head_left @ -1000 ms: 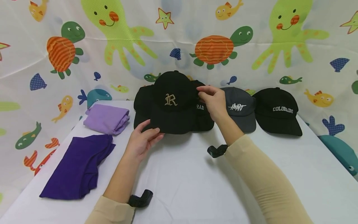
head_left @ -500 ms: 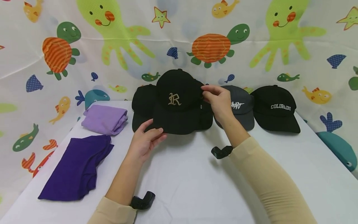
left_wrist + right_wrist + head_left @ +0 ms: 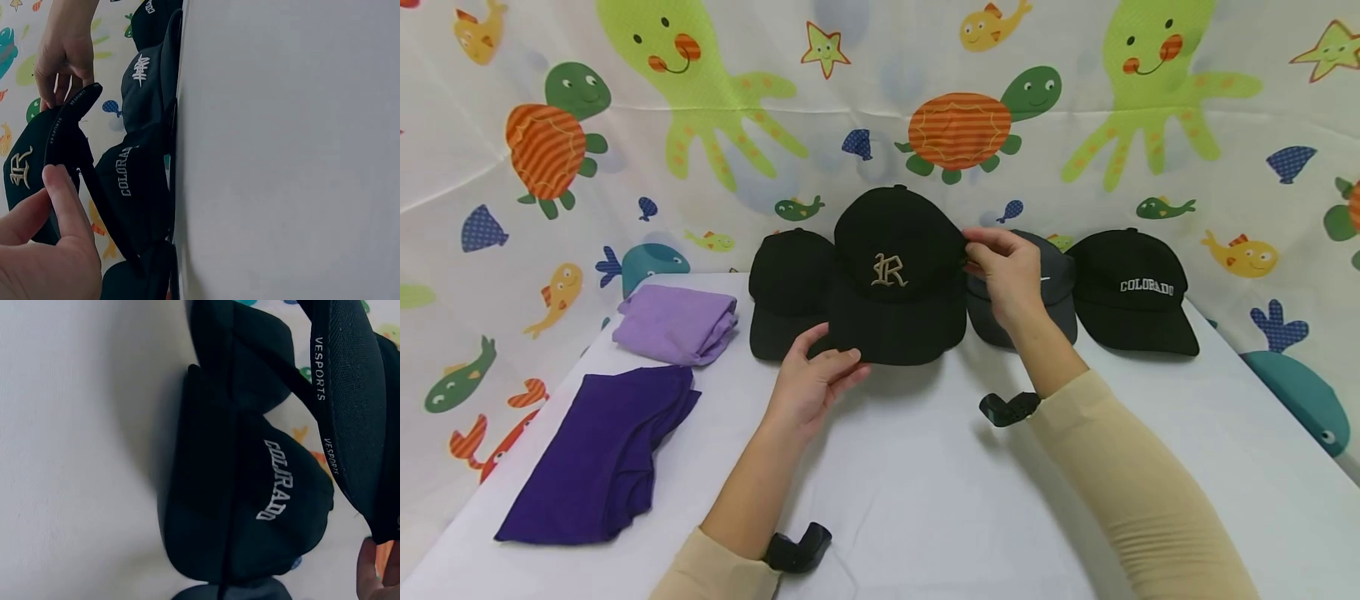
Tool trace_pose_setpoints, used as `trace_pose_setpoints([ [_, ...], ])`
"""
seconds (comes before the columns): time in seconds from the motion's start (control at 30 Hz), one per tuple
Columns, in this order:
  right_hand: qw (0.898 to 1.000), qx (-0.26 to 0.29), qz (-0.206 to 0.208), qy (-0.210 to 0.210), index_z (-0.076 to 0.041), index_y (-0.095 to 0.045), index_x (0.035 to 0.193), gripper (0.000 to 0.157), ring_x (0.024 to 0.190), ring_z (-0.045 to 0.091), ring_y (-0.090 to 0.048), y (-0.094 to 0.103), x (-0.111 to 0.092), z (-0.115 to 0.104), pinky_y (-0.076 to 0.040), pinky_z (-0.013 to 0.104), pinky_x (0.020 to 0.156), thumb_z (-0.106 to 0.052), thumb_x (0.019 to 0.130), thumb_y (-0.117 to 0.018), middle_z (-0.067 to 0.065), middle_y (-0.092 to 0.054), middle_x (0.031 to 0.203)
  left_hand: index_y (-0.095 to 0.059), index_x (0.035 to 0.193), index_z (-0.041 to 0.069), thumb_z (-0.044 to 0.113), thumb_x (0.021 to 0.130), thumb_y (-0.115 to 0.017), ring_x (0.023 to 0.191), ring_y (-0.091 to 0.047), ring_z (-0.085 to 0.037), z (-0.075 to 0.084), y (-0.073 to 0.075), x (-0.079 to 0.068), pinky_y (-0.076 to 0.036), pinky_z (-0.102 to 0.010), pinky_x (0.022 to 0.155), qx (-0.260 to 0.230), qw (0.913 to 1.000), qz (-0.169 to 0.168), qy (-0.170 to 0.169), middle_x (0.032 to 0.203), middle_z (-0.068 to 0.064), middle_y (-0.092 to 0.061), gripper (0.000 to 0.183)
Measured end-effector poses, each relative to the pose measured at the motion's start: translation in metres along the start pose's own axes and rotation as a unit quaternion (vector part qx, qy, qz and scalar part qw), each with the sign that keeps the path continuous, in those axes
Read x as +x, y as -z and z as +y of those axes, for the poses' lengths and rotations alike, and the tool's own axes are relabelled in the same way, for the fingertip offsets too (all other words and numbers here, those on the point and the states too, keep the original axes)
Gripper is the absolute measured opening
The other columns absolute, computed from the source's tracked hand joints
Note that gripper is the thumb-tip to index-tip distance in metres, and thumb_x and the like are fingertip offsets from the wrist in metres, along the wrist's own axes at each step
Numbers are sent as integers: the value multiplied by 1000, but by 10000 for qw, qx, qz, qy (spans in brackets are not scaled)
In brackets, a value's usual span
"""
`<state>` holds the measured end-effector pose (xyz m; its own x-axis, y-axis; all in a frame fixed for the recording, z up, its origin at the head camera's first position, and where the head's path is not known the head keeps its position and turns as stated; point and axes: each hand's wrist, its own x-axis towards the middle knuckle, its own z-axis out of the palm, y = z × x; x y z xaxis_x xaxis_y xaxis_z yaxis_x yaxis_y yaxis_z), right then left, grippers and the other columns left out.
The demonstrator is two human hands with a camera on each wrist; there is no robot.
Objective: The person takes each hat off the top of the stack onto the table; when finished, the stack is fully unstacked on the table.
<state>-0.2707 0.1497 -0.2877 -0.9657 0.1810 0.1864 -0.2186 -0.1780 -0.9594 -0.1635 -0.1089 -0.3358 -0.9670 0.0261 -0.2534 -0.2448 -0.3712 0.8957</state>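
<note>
A black cap point(image 3: 895, 317) with a gold R emblem hangs above the table, front facing me. My left hand point(image 3: 808, 387) pinches its brim at the lower left. At the crown's right side, my right hand point(image 3: 1009, 275) pinches the edge. The left wrist view shows the raised cap point(image 3: 31, 134) side-on; the right wrist view shows its inner band point(image 3: 350, 412) with VESPORTS lettering. Behind it stands a black COLORADO cap point(image 3: 281, 519), hidden in the head view.
A plain black cap point(image 3: 790, 275) stands left in the row. To the right are a dark grey cap point(image 3: 1058, 287) and another COLORADO cap point(image 3: 1127, 292). Folded lilac cloth point(image 3: 673, 321) and dark purple cloth point(image 3: 595, 458) lie at left. A printed sea-animal curtain point(image 3: 865, 75) hangs behind.
Both hands have carried the R cap to the right, uncovering more of the plain black cap and covering the COLORADO cap behind. The head view has shifted slightly.
</note>
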Motion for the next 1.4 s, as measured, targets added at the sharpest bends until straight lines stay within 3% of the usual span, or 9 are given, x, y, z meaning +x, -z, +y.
trace_pose_setpoints([
  [0.4,9997,62,165,-143,-2,-77,111,17,92,14,-71,12,0,-4,-64,26,84,0,97,-69,2,-70,104,-26,157,18,-8,94,-67,78,-74,-17,-7,-15,-3,-66,-31,84,-124,9999,2,3,86,-6,-58,79],
  [0.8,9991,362,222,-46,-4,-81,100,17,90,13,-71,30,2,-5,-65,27,80,6,94,-68,2,-71,101,-29,152,17,-11,92,-67,74,-75,-20,-15,-34,-6,-66,-32,82,-189,9998,-22,2,97,-12,-66,77],
  [1.4,9987,352,345,-97,-5,-81,100,19,87,12,-71,59,-7,-8,-65,25,78,8,94,-68,4,-64,104,-27,151,13,-11,92,-67,73,-76,-20,-34,-60,-7,-67,-33,78,-118,9999,-85,81,91,-11,-58,75],
])
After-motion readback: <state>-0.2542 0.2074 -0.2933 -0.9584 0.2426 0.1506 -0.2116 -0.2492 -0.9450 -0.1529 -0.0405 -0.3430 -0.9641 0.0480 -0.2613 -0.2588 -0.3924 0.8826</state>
